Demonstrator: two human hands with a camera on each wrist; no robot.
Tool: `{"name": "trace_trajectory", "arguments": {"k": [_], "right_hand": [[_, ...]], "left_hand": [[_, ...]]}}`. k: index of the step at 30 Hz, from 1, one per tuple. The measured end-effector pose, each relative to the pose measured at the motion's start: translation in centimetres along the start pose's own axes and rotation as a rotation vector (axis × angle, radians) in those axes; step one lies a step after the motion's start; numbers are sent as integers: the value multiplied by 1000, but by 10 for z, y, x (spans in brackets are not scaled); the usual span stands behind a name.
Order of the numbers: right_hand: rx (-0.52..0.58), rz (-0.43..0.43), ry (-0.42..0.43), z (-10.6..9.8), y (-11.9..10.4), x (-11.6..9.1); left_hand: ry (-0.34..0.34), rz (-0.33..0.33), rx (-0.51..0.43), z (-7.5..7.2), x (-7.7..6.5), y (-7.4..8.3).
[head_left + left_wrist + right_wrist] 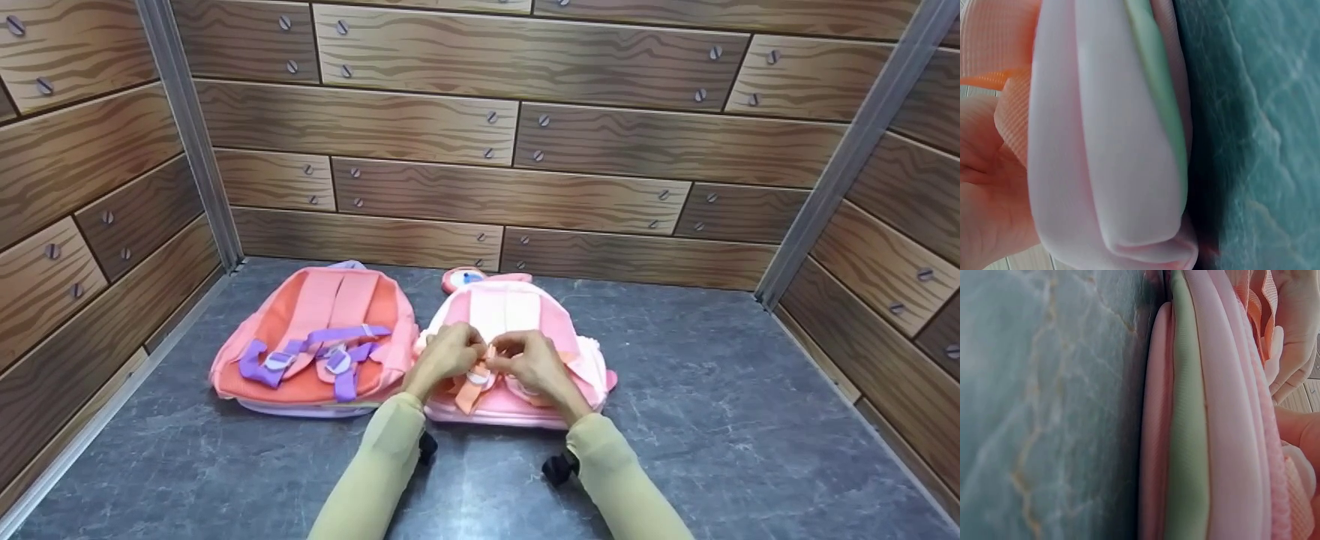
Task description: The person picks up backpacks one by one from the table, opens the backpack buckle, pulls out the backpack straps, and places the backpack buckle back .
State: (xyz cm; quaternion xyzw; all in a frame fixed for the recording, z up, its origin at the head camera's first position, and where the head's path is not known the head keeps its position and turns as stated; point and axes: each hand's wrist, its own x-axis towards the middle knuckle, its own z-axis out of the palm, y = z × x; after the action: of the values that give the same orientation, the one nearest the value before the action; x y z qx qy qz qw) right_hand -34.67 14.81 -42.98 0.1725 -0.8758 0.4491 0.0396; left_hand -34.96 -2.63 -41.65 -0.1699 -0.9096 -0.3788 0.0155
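Observation:
A pink backpack (pixel 555 319) lies on the table with its strap side up. My left hand (pixel 450 352) and right hand (pixel 534 366) are close together over its middle. Between their fingertips is a small part of the orange webbing strap (pixel 471 394), which both hands pinch. Loops of the orange webbing (pixel 1013 107) show beside the left palm in the left wrist view. In the right wrist view, a pale plastic buckle (pixel 1299 467) lies against orange webbing under a hand. The fingers hide much of the pinched spot.
Left of the pink backpack lies a coral backpack (pixel 315 300) with purple straps (pixel 262 367), its edge close to the pink one. A red and white plush piece (pixel 459 280) pokes out behind the pink backpack. Wood-patterned walls (pixel 420 124) enclose the grey table (pixel 720 420) on three sides.

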Motion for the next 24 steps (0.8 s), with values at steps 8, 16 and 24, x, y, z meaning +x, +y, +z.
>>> {"name": "trace_trajectory", "arguments": {"k": [8,16,24], "right_hand": [[-15,-11,31,1,0,0],[14,52,24,-1,-1,1],[51,57,23,-1,1,1]], "left_hand": [[18,-32,-43,3,-1,2],[-6,-80,-109,-1,2,0],[-22,-71,-103,-4,1,-1]]}}
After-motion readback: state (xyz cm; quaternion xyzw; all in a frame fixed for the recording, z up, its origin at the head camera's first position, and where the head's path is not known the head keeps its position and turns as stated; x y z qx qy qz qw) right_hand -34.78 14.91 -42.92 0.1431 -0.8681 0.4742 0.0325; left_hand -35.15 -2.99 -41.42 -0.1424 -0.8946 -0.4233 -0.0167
